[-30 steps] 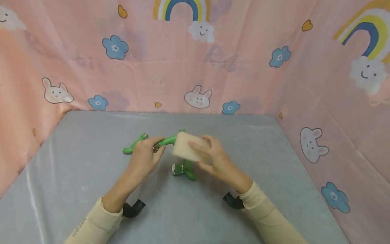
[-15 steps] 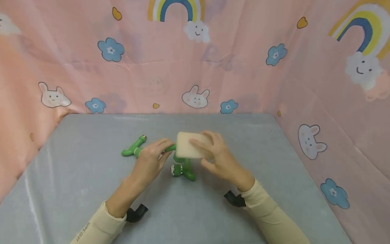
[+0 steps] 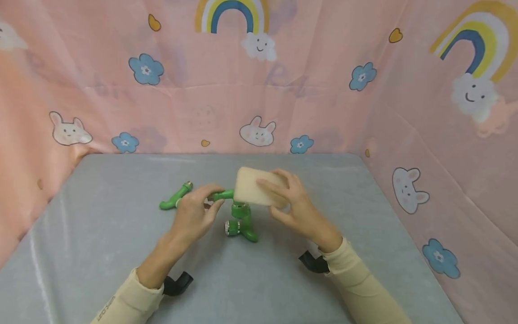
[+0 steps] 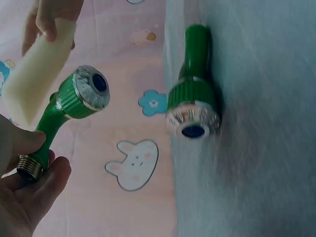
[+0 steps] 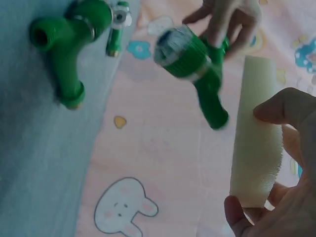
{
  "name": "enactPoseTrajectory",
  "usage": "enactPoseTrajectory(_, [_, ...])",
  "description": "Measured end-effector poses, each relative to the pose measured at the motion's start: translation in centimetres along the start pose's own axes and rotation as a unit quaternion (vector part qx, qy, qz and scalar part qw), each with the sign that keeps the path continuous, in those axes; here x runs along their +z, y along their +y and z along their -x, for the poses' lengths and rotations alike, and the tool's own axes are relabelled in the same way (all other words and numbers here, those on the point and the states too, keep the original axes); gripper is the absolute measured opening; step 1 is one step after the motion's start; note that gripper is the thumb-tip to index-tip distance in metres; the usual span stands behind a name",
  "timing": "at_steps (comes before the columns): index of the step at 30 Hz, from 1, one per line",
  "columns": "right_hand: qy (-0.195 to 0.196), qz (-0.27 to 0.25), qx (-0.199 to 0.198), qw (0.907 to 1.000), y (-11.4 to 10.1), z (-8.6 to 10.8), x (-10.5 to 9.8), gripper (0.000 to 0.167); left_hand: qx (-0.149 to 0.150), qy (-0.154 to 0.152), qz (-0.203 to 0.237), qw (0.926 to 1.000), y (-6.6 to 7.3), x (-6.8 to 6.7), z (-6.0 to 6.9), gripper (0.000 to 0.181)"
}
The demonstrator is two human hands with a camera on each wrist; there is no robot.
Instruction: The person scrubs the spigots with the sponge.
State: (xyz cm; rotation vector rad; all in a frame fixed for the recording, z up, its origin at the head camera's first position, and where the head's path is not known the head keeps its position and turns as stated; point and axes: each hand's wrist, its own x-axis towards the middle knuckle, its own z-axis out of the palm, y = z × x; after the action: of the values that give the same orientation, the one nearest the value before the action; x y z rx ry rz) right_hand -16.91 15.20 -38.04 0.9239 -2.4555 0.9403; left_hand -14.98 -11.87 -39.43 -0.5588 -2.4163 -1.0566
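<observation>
My left hand pinches a green tap by its threaded end, holding it above the table. The tap's ribbed knob has a silvery cap with a dark blue centre. In my right hand is a cream sponge block, gripped between thumb and fingers. In the head view the sponge covers part of the held tap; a narrow gap shows between them in the right wrist view. A second green tap lies on the table below the hands. Behind my left hand lies a third green tap, partly hidden.
A grey cloth covers the table. Pink printed curtains hang behind it and at the sides. Beside each sleeve cuff sticks out a black bent piece, close to the wrist.
The sponge has tilted and shifted slightly up and to the right beside the held tap. My left hand has moved slightly left since half a second ago, uncovering more of the held tap.
</observation>
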Motion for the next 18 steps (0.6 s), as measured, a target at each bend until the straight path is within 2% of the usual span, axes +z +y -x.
enactPoseTrajectory(3, [-0.005,-0.006,-0.012,0.9999,0.2,0.0,0.4,0.059,-0.062,-0.020,0.080,0.9947,0.1,0.0,0.0,0.022])
enactPoseTrajectory(6, [0.009,-0.001,0.026,0.9996,1.1,-0.1,0.3,0.060,-0.134,-0.042,0.161,0.9769,-0.2,0.0,-0.1,0.022])
enactPoseTrajectory(9, [0.029,0.006,0.063,0.9976,2.1,0.0,-0.2,0.061,-0.197,-0.070,0.227,0.9513,-0.8,0.0,-0.2,0.024])
enactPoseTrajectory(12, [0.043,-0.001,0.064,0.9970,2.2,0.1,-0.6,0.062,-0.242,-0.104,0.277,0.9240,-1.4,0.0,-0.2,0.027])
enactPoseTrajectory(15, [0.033,-0.024,0.034,0.9986,1.5,0.0,-0.5,0.061,-0.253,-0.158,0.327,0.8966,-1.7,0.0,-0.3,0.031])
enactPoseTrajectory(18, [0.016,-0.043,0.019,0.9988,0.7,-0.2,-0.2,0.061,-0.238,-0.224,0.375,0.8676,-1.8,0.1,-0.4,0.034])
